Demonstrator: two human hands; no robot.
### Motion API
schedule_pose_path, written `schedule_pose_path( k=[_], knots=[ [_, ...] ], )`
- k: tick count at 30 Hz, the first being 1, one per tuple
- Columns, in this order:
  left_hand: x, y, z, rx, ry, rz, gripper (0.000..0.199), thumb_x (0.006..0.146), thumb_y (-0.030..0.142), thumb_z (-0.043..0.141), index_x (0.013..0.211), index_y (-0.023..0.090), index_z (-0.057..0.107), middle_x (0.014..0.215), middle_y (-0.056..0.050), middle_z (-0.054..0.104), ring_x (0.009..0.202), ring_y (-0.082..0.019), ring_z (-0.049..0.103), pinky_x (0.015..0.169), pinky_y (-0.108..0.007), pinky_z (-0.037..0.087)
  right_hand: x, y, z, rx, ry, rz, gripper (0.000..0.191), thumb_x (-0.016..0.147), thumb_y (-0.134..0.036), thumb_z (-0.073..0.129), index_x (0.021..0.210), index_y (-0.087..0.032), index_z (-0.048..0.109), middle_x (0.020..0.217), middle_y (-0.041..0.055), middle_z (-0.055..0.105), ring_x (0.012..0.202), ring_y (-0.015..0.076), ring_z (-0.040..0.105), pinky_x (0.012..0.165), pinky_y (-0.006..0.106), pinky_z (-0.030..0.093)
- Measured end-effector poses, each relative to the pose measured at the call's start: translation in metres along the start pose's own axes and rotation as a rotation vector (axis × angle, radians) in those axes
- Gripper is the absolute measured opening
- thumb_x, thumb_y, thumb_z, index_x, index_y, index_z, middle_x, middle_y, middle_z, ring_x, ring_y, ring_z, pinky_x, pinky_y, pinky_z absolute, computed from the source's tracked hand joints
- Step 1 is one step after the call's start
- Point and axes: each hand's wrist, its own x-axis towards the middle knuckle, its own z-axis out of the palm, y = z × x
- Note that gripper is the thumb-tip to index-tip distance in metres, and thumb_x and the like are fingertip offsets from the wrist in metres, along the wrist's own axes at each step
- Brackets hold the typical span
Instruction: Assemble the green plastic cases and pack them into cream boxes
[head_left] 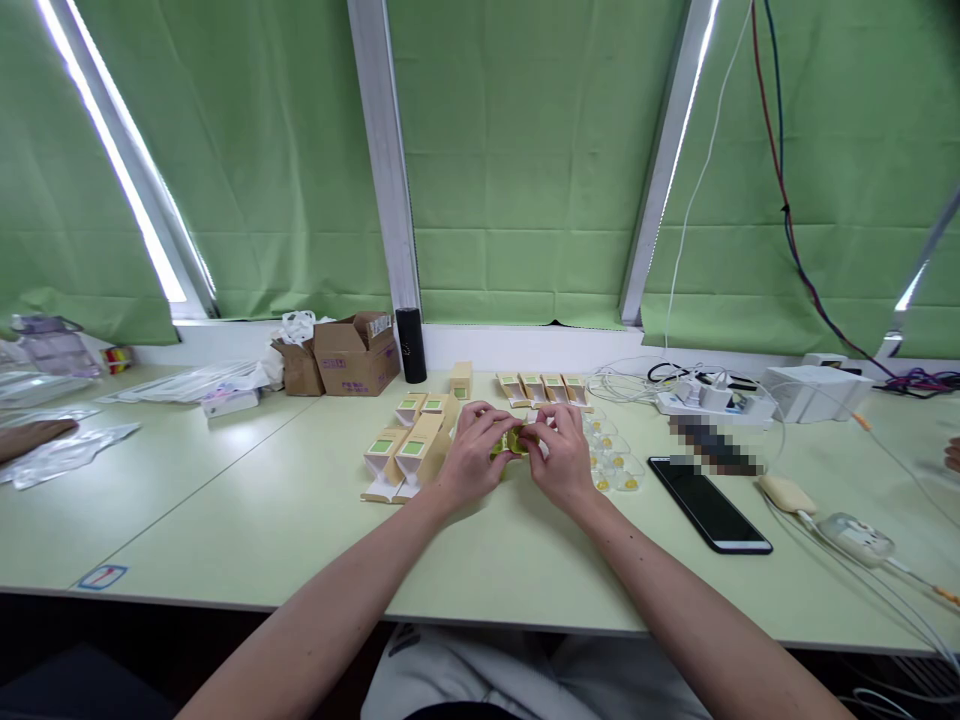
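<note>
My left hand (pixel 474 452) and my right hand (pixel 559 455) meet above the table, fingers closed in a pinch. Between them is a small shiny yellow-green piece (pixel 514 440), partly covered by fingertips; its exact kind is unclear. Left of my left hand stand tan paper boxes (pixel 421 448) with green labels and open white-lined flaps. Behind my hands is a row of similar open boxes (pixel 532 388), and a single tan box (pixel 461 378) stands beside that row. Next to my right hand lie several clear domed plastic pieces (pixel 619 464) with yellow centres.
A black phone (pixel 709 502) lies right, near a power strip (pixel 716 400) and a white charger (pixel 787 496) with cables. Back left are a cardboard box (pixel 358 355) and a black cylinder (pixel 410 345). Another person's hand (pixel 34 437) rests on plastic bags at far left; fingers (pixel 952 453) show at the right edge.
</note>
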Motion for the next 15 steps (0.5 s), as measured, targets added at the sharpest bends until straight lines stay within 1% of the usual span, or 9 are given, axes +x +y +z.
schedule_pose_path(
  k=[8,15],
  knots=[
    [0.0,0.0007,0.0001,0.039,0.015,-0.014,0.037,0.092,0.012,0.067,0.127,0.022,0.07,0.116,-0.01,0.071,0.118,-0.031,0.05,0.103,-0.052,0.05,0.0008,-0.0026,-0.001,-0.021,0.009,-0.013,0.019,0.093,-0.008,0.06,0.088,-0.022,0.073,0.099,0.0088,0.055,0.101,0.0267,0.048,0.079,0.039,0.049],
    [0.0003,0.0002,-0.0003,0.073,0.043,-0.02,0.037,0.091,0.017,0.072,0.127,0.023,0.071,0.117,-0.01,0.071,0.12,-0.031,0.051,0.105,-0.052,0.05,0.002,-0.0041,-0.0019,-0.018,0.031,-0.039,0.018,0.095,-0.009,0.06,0.087,-0.021,0.071,0.098,0.0086,0.056,0.1,0.0252,0.049,0.079,0.037,0.048]
  ],
)
